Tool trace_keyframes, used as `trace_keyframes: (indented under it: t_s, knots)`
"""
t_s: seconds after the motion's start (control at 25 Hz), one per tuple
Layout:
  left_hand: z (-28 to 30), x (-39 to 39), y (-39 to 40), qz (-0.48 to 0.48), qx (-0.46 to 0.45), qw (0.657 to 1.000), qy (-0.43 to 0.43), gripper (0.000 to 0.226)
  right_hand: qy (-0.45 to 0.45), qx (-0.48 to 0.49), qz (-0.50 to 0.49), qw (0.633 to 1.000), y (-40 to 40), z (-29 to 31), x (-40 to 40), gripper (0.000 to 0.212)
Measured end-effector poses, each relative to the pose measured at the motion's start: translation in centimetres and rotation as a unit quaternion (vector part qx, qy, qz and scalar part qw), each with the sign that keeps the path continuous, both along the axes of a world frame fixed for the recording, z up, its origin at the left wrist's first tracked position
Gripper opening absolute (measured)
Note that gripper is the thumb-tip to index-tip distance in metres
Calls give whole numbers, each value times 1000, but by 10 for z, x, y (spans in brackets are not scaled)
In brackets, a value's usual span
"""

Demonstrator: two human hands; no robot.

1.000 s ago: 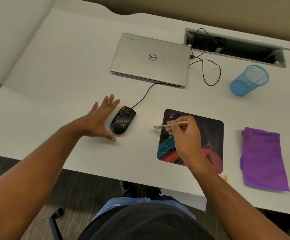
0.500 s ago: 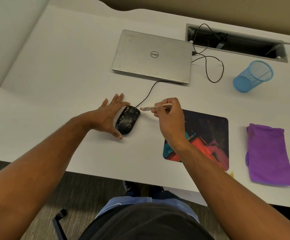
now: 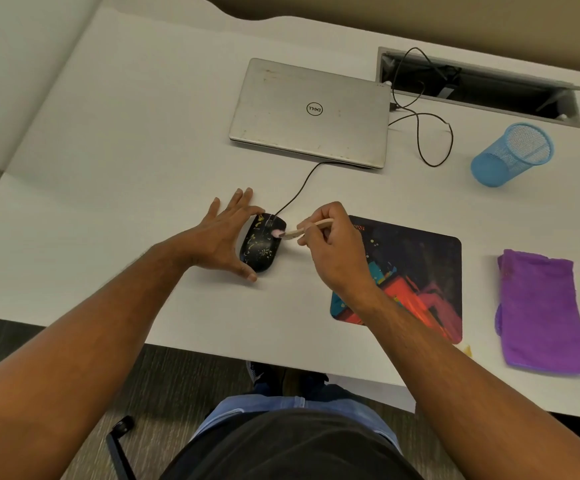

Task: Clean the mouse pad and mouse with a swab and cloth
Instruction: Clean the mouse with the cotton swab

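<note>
Showing black mouse (image 3: 260,244), yellow specks, perhaps paint

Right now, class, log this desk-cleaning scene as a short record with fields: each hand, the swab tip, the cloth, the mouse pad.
left hand: fingers straight, braced against the left side of the mouse
right hand: pinches the swab
swab tip: on the mouse's top
cloth: purple, lying on the desk, untouched
mouse pad: right of the mouse, partly under the right forearm
</note>
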State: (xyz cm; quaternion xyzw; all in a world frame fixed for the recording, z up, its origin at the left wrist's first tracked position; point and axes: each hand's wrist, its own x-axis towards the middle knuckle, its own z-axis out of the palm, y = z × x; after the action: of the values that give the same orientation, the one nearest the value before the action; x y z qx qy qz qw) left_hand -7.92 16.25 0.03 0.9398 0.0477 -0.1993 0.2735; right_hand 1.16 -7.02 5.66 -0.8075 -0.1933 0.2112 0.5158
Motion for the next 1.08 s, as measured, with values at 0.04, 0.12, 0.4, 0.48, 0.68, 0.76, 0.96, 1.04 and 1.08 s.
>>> trace_keyframes:
  t_s: [0.04, 0.12, 0.4, 0.48, 0.68, 0.76, 0.96, 1.04, 1.08]
  knots:
    - [0, 0, 0, 1, -2, 1000, 0, 136, -8, 10, -7, 1000, -1, 2, 2, 4]
    - [-1, 0, 0, 2, -3, 1000, -4, 135, -10, 33, -38, 999, 0, 4, 8, 4]
    - [-1, 0, -2, 7, -1, 1000, 0, 136, 23, 6, -18, 1000, 2, -5, -2, 15]
    - [-1, 0, -2, 7, -1, 1000, -1, 136, 11, 21, -5, 1000, -4, -2, -4, 8]
    - [1, -1, -3, 11, 0, 1000, -6, 137, 14, 29, -55, 998, 2, 0, 8, 9]
    - [2, -1, -3, 11, 1, 1000, -4, 137, 17, 5, -31, 999, 6, -1, 8, 17]
    - [2, 1, -3, 9, 7, 1000, 7, 138, 4, 20, 38, 999, -3, 0, 0, 6]
    - [1, 0, -3, 9, 7, 1000, 5, 137, -12, 36, 21, 999, -4, 4, 1, 9]
    - [1, 0, -3, 10, 6, 1000, 3, 137, -14, 43, 5, 999, -2, 6, 3, 10]
